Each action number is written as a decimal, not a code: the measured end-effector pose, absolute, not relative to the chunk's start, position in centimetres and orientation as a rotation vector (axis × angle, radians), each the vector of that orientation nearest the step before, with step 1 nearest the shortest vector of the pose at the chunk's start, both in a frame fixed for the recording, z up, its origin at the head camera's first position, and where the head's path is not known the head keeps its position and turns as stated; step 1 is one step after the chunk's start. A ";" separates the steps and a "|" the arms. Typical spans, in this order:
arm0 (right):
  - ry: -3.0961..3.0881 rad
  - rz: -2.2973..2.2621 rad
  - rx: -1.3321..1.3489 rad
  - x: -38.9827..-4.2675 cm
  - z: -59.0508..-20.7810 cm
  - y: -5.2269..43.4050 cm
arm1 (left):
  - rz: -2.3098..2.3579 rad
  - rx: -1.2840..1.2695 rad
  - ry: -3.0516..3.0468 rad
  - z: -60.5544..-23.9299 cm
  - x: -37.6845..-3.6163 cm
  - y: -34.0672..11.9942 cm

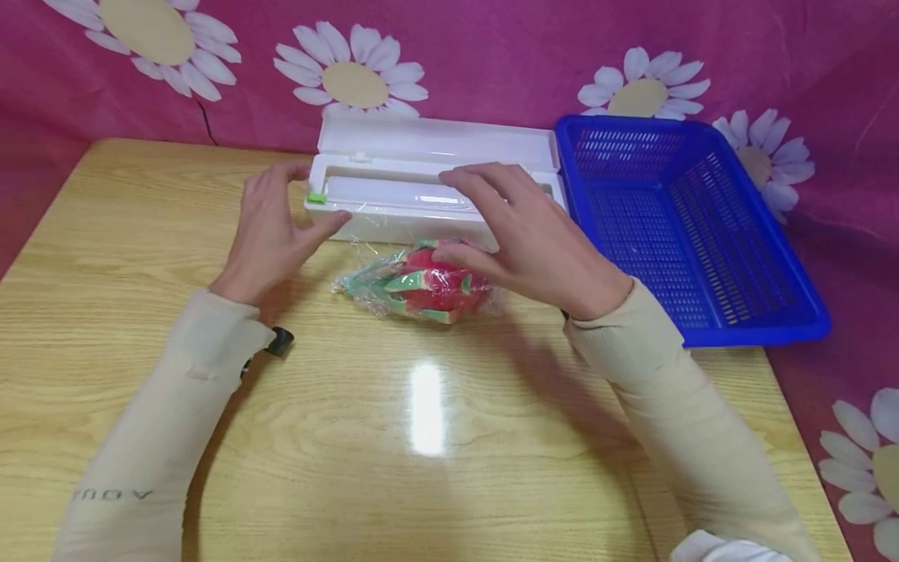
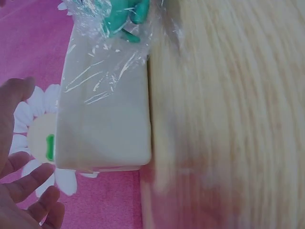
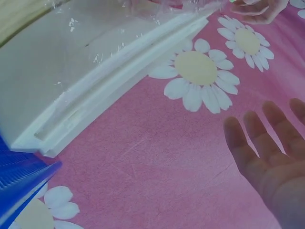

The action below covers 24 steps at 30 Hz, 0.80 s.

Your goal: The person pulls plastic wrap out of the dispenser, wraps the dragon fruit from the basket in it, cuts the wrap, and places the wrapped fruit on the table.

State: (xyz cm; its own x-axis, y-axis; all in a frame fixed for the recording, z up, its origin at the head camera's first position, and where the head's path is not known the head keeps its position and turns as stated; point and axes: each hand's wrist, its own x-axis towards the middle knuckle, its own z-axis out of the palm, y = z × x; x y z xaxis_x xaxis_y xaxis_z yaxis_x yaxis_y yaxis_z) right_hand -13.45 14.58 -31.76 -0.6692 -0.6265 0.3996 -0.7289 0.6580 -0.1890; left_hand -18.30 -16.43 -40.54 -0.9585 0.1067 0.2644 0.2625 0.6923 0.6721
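Observation:
A red dragon fruit with green scales (image 1: 438,290), wrapped in clear cling film, lies on the table in front of a white cling film dispenser (image 1: 414,226). The dispenser's lid (image 1: 435,140) is raised, and a pale roll (image 1: 393,191) sits inside. My left hand (image 1: 267,234) is at the dispenser's left end, thumb and fingers spread apart, beside a green tab (image 1: 317,198). Over the dispenser's right half and the fruit hovers my right hand (image 1: 527,238). Its fingers (image 3: 259,133) look loosely extended in the right wrist view, with nothing in the palm.
A blue plastic basket (image 1: 794,289) stands right of the dispenser, close against its end. Behind the wooden table (image 1: 316,437) hangs a pink cloth with daisies (image 1: 492,62). Glare falls on the tabletop near the middle.

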 end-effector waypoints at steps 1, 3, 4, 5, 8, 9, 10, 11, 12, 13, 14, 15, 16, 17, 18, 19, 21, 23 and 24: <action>-2.586 0.485 1.084 -13.6 -31.7 14.4 | -1.116 -0.298 -2.701 -40.6 -18.4 -16.4; -2.602 0.489 1.087 -13.9 -31.5 14.2 | -1.108 -0.296 -2.714 -40.8 -18.6 -16.5; -2.608 0.495 1.086 -14.0 -31.4 14.1 | -1.104 -0.297 -2.719 -40.9 -18.7 -16.6; -2.612 0.499 1.086 -14.2 -31.4 14.0 | -1.100 -0.297 -2.726 -40.9 -18.7 -16.7; -2.634 0.483 1.076 -14.6 -31.2 13.6 | -1.077 -0.320 -2.735 -41.2 -19.1 -17.0; -2.638 0.478 1.073 -14.8 -31.2 13.5 | -1.070 -0.327 -2.738 -41.3 -19.2 -17.1; -2.645 0.476 1.069 -14.9 -31.2 13.4 | -1.061 -0.336 -2.743 -41.4 -19.3 -17.2; -2.654 0.469 1.064 -15.1 -31.2 13.3 | -1.052 -0.344 -2.747 -41.5 -19.5 -17.3; -2.665 0.462 1.060 -15.2 -31.1 13.2 | -1.042 -0.352 -2.753 -41.5 -19.6 -17.4; -2.672 0.460 1.058 -15.4 -31.1 13.2 | -1.036 -0.354 -2.764 -41.6 -19.7 -17.5; -2.683 0.457 1.051 -15.5 -31.1 13.1 | -1.025 -0.358 -2.775 -41.6 -19.7 -17.6; -2.693 0.452 1.044 -15.6 -31.1 13.0 | -1.012 -0.357 -2.790 -41.6 -19.8 -17.7; -2.706 0.446 1.038 -15.7 -31.1 12.9 | -1.000 -0.357 -2.804 -41.6 -19.9 -17.8; -2.718 0.438 1.034 -15.8 -31.1 12.9 | -0.984 -0.356 -2.819 -41.6 -19.9 -17.9; -2.731 0.430 1.029 -15.9 -31.1 12.8 | -0.970 -0.354 -2.834 -41.6 -19.9 -18.0; -2.742 0.424 1.025 -16.1 -31.1 12.7 | -0.954 -0.355 -2.844 -41.6 -20.0 -18.1; -2.762 0.412 1.024 -16.3 -31.1 12.5 | -0.928 -0.353 -2.865 -41.5 -20.1 -18.2; -2.779 0.401 1.030 -16.6 -31.1 12.3 | -0.906 -0.351 -2.882 -41.5 -20.2 -18.4; -2.792 0.395 1.030 -16.7 -31.0 12.2 | -0.897 -0.351 -2.891 -41.4 -20.2 -18.4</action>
State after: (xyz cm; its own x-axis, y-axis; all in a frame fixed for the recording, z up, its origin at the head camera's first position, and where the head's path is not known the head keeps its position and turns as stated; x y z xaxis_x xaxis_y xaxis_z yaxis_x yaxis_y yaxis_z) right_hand -16.70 12.16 -31.04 -0.7559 -0.6170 0.2190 -0.6536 0.7311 -0.1959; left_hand -20.21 -18.42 -41.45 -0.9690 0.1907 0.1568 0.2460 0.8007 0.5462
